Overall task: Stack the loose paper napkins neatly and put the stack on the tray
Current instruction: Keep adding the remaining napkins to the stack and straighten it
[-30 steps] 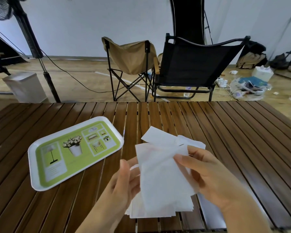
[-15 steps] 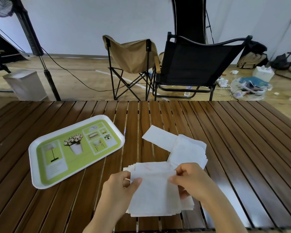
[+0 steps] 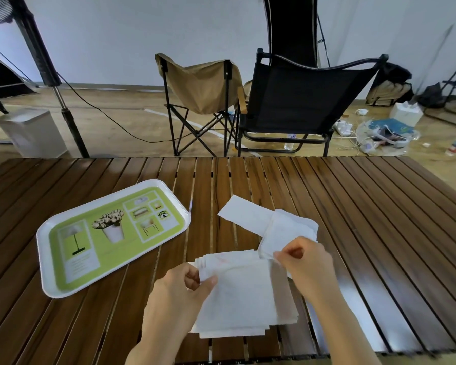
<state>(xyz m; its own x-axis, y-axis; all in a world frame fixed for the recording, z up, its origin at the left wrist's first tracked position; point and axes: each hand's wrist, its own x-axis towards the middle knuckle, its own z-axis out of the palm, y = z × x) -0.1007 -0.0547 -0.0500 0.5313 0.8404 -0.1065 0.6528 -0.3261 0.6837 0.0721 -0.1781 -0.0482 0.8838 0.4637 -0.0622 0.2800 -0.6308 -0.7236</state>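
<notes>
A stack of white paper napkins (image 3: 241,296) lies on the slatted wooden table near its front edge, edges slightly fanned. My left hand (image 3: 179,293) pinches the stack's upper left corner between thumb and fingers. Just behind and to the right sits a smaller pile of loose napkins (image 3: 287,231), with one single napkin (image 3: 241,213) sticking out to its left. My right hand (image 3: 307,262) pinches the near edge of that loose pile. The green tray with a white rim (image 3: 41,238) rests on the table to the left, with nothing on it.
Beyond the table's far edge stand a tan folding chair (image 3: 200,85) and a black folding chair (image 3: 300,101). A fan stand (image 3: 50,75) and a white bin (image 3: 32,133) are at the back left. Clutter lies on the floor at the right.
The napkin held up in both hands a second ago now lies on the stack. My right hand has moved up from the stack's right edge to the loose pile behind it.
</notes>
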